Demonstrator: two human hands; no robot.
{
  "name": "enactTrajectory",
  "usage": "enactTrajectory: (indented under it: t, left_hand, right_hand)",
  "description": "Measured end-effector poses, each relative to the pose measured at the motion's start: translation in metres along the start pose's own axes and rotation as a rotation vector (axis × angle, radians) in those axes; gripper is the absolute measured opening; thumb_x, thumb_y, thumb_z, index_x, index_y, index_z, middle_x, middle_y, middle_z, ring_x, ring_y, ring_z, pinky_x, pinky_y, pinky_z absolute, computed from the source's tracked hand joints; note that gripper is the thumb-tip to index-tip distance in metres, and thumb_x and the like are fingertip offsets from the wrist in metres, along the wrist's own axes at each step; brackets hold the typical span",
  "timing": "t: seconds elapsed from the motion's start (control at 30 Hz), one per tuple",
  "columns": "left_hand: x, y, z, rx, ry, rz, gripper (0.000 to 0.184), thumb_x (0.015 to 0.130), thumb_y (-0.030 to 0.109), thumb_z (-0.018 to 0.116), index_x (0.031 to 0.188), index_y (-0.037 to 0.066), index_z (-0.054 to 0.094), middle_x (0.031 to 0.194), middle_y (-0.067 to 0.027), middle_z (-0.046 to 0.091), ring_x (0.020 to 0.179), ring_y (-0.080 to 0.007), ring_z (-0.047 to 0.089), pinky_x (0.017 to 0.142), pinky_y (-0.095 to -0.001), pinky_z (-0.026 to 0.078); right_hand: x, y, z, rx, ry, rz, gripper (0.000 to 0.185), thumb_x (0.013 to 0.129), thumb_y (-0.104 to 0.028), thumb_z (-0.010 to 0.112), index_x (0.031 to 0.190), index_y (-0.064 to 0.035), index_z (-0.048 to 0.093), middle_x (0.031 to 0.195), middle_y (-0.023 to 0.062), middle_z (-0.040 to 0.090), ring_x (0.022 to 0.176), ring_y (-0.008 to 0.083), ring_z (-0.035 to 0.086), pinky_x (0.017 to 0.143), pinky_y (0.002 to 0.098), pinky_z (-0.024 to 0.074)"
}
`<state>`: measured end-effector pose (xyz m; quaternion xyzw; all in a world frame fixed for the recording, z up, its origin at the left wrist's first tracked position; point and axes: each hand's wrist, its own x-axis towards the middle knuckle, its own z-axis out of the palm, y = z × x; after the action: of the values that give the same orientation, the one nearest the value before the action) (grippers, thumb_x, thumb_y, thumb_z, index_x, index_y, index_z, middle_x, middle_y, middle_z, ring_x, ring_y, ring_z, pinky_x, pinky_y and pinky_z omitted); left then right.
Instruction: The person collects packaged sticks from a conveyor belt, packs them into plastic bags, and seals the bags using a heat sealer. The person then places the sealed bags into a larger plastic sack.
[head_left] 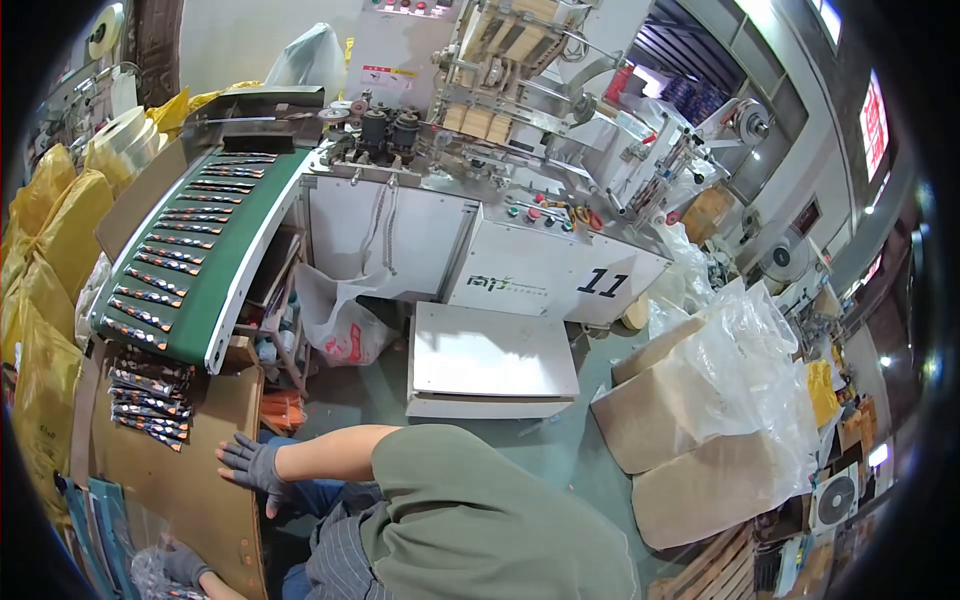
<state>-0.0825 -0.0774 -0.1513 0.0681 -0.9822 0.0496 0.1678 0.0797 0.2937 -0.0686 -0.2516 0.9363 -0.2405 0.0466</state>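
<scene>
My right hand (pixel 255 467), in a grey fingerless glove, lies on the edge of a brown cardboard surface (pixel 190 495) with its fingers stretched apart. Nothing is in it. Lower down, my left hand (pixel 185 566), gloved the same way, has its fingers closed at a crumpled clear plastic bag (pixel 150 572); the fingertips are partly hidden. Packets seem to show through the plastic. Beyond my hands, a pile of slim patterned packets (pixel 150 405) rests on the cardboard, below the end of a green conveyor belt (pixel 200 265). Similar packets lie in a spaced row along the belt.
A packing machine (pixel 560 265) marked 11 stands ahead, with a white step-like box (pixel 492 355) before it. Cardboard boxes (pixel 690 440) under clear plastic are at right, above a wooden pallet (pixel 715 570). Yellow sacks (pixel 45 330) line the left. Blue-green strips (pixel 108 520) lie beside the cardboard.
</scene>
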Motion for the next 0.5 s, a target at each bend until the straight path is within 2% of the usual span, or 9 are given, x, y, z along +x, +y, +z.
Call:
enactTrajectory:
  t: [0.03,0.1,0.13,0.17,0.23,0.27,0.33,0.4,0.5]
  left_hand:
    - [-0.004,0.005,-0.017,0.006,0.181,0.049,0.066,0.092,0.055,0.039,0.126,-0.001,0.050,0.123,-0.0264,0.054,0.108,-0.0383,0.056,0.090,-0.0445,0.045]
    - [-0.016,0.033,-0.102,-0.023,-0.455,-0.038,0.057,0.095,0.052,0.037,0.106,0.002,0.062,0.094,-0.0233,0.064,0.083,-0.0317,0.064,0.070,-0.0400,0.051]
    - [-0.005,-0.009,0.023,-0.034,0.015,0.059,0.058,0.097,0.051,0.033,0.081,0.006,0.065,0.065,-0.0161,0.061,0.056,-0.0256,0.060,0.050,-0.0370,0.045]
    - [-0.019,-0.018,0.039,-0.084,0.038,0.094,0.061,0.095,0.053,0.033,0.074,0.005,0.064,0.064,-0.0164,0.061,0.055,-0.0262,0.059,0.049,-0.0382,0.044]
    - [-0.019,-0.009,0.039,-0.183,-0.054,-0.051,0.039,0.090,0.041,0.046,0.097,0.006,0.062,0.087,-0.0136,0.062,0.070,-0.0287,0.060,0.061,-0.0383,0.047]
    - [-0.020,-0.004,0.038,-0.228,-0.094,-0.127,0.036,0.088,0.035,0.052,0.108,0.007,0.061,0.098,-0.0123,0.063,0.078,-0.0300,0.061,0.068,-0.0383,0.049]
    - [-0.020,0.026,-0.063,-0.160,-0.286,-0.195,0.056,0.089,0.051,0.046,0.112,0.001,0.059,0.110,-0.0212,0.060,0.102,-0.0371,0.056,0.088,-0.0443,0.045]
    - [-0.028,0.029,-0.048,-0.138,-0.231,-0.251,0.060,0.089,0.053,0.044,0.116,0.000,0.058,0.117,-0.0243,0.057,0.112,-0.0379,0.052,0.095,-0.0442,0.041]
    - [-0.029,0.034,-0.088,-0.187,-0.278,-0.291,0.062,0.090,0.052,0.044,0.123,0.001,0.054,0.123,-0.0251,0.054,0.115,-0.0391,0.050,0.097,-0.0430,0.040]
  right_hand:
    - [-0.001,-0.001,-0.004,0.010,-0.019,0.019,0.135,0.051,-0.081,0.060,0.144,0.0040,0.013,0.149,0.0331,0.002,0.140,0.0463,-0.004,0.108,0.0609,-0.0046]
    - [0.003,-0.005,0.003,0.028,-0.007,0.017,0.133,0.052,-0.080,0.060,0.144,0.0043,0.014,0.148,0.0342,0.005,0.140,0.0459,-0.001,0.109,0.0598,-0.0039]
    - [0.001,-0.004,0.004,0.017,0.019,0.011,0.131,0.052,-0.077,0.062,0.144,0.0044,0.015,0.148,0.0350,0.006,0.139,0.0468,0.001,0.110,0.0583,-0.0022]
    - [-0.002,-0.016,-0.020,0.035,-0.031,0.037,0.128,0.053,-0.074,0.064,0.143,0.0032,0.017,0.147,0.0349,0.009,0.139,0.0478,0.004,0.111,0.0558,0.0011]
    - [-0.008,-0.019,-0.016,-0.041,0.071,0.025,0.115,0.062,-0.067,0.066,0.143,0.0001,0.019,0.146,0.0337,0.013,0.138,0.0482,0.008,0.112,0.0532,0.0059]
    - [-0.007,-0.020,-0.025,-0.117,0.047,0.004,0.114,0.066,-0.078,0.050,0.142,0.0024,0.022,0.145,0.0346,0.016,0.136,0.0495,0.012,0.109,0.0557,0.0113]
    - [-0.005,-0.024,-0.021,-0.228,0.020,0.042,0.111,0.071,-0.079,0.045,0.144,0.0013,0.018,0.146,0.0345,0.014,0.138,0.0477,0.009,0.111,0.0554,0.0070]
    - [-0.001,-0.027,-0.021,-0.272,0.057,0.041,0.108,0.073,-0.078,0.044,0.142,0.0030,0.022,0.145,0.0335,0.017,0.137,0.0480,0.012,0.111,0.0547,0.0086]
    - [0.012,-0.041,-0.044,-0.252,0.029,0.040,0.103,0.076,-0.073,0.049,0.140,0.0045,0.027,0.141,0.0333,0.027,0.134,0.0467,0.022,0.110,0.0530,0.0169]
